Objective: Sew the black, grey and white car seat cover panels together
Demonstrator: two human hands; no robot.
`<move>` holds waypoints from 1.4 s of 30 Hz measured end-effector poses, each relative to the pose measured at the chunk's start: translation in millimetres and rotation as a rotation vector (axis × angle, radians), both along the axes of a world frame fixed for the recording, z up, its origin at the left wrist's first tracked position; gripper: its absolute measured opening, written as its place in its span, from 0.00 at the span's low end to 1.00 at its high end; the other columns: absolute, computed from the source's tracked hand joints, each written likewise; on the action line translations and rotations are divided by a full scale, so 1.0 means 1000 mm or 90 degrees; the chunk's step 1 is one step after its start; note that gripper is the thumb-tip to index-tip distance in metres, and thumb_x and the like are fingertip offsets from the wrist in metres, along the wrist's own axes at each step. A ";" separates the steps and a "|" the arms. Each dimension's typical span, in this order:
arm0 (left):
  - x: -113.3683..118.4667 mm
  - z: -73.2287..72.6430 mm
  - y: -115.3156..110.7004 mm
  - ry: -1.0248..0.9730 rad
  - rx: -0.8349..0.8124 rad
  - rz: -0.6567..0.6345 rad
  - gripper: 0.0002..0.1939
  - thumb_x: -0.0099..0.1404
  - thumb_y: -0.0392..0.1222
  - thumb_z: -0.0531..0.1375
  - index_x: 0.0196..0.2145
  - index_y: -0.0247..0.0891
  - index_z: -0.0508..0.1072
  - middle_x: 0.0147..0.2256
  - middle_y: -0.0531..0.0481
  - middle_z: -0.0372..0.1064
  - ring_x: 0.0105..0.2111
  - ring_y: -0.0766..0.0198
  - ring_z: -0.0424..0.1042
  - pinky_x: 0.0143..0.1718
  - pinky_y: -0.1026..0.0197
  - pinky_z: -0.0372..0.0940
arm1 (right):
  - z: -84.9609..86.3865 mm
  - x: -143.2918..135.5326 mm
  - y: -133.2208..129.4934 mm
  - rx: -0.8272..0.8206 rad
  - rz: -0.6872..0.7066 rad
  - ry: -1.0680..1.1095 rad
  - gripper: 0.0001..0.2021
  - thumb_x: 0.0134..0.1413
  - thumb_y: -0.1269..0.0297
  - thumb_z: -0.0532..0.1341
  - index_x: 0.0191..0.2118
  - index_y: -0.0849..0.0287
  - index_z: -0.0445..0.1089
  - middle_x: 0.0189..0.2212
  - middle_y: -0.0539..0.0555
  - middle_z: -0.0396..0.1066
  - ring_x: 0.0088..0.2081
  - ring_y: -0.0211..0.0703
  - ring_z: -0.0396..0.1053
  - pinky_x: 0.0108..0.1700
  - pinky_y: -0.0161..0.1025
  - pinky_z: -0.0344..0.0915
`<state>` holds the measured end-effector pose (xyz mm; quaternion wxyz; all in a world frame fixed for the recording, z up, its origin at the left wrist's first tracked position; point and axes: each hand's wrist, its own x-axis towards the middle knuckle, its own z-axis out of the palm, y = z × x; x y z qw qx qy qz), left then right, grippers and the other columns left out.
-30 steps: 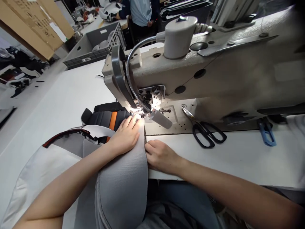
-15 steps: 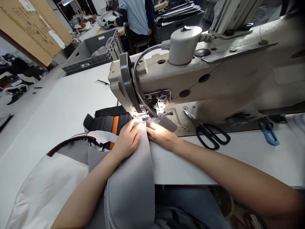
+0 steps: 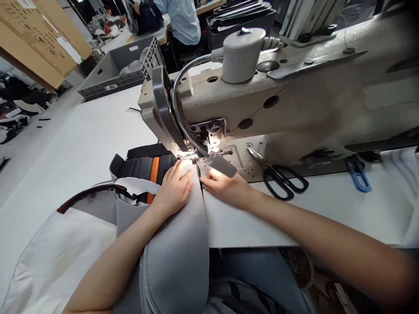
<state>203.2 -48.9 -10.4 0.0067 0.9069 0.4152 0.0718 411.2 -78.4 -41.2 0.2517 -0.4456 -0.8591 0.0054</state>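
A panel of grey mesh fabric (image 3: 176, 244) runs from my lap up under the needle area of the sewing machine (image 3: 196, 104). My left hand (image 3: 173, 187) lies on top of it, fingers fairly flat and pointing at the presser foot. At the panel's right edge, beside a dark strip, my right hand (image 3: 225, 185) has its fingers closed on the border; the fingertips are partly hidden. The lamp head (image 3: 221, 164) hangs just above that hand and lights the stitching spot. Left of the needle lies a black padded piece with an orange band (image 3: 155, 169), seemingly part of the same item.
Black-handled scissors (image 3: 278, 179) lie on the machine bed's edge, with blue thread snips (image 3: 358, 174) farther right. White fabric (image 3: 62, 257) spreads over the left of the table. Behind stand a grey crate (image 3: 118, 80) and a cardboard box (image 3: 42, 39). A person in light blue (image 3: 183, 22) is beyond.
The whole view has shifted slightly. My right hand has slid a little back from the needle along the fabric's edge. The person behind has moved, with dark material now raised.
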 end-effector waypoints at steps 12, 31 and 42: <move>0.002 0.002 -0.007 0.065 0.032 0.006 0.22 0.69 0.40 0.48 0.57 0.31 0.66 0.62 0.32 0.51 0.64 0.43 0.47 0.59 0.41 0.54 | -0.003 -0.004 -0.027 -0.098 0.183 -0.004 0.23 0.59 0.55 0.57 0.56 0.65 0.64 0.56 0.62 0.64 0.63 0.57 0.49 0.62 0.54 0.46; 0.003 0.000 -0.006 0.052 0.055 0.007 0.22 0.69 0.39 0.46 0.57 0.32 0.66 0.61 0.34 0.55 0.62 0.47 0.53 0.59 0.45 0.55 | 0.000 -0.013 -0.034 0.012 0.126 -0.007 0.12 0.55 0.65 0.57 0.42 0.65 0.70 0.43 0.61 0.71 0.48 0.53 0.64 0.48 0.48 0.56; 0.008 0.004 -0.001 0.099 0.041 0.021 0.21 0.68 0.39 0.48 0.56 0.38 0.68 0.62 0.33 0.52 0.63 0.41 0.48 0.58 0.40 0.53 | -0.008 -0.013 -0.032 0.087 0.084 0.027 0.09 0.58 0.63 0.56 0.27 0.59 0.63 0.21 0.49 0.62 0.25 0.39 0.56 0.30 0.39 0.46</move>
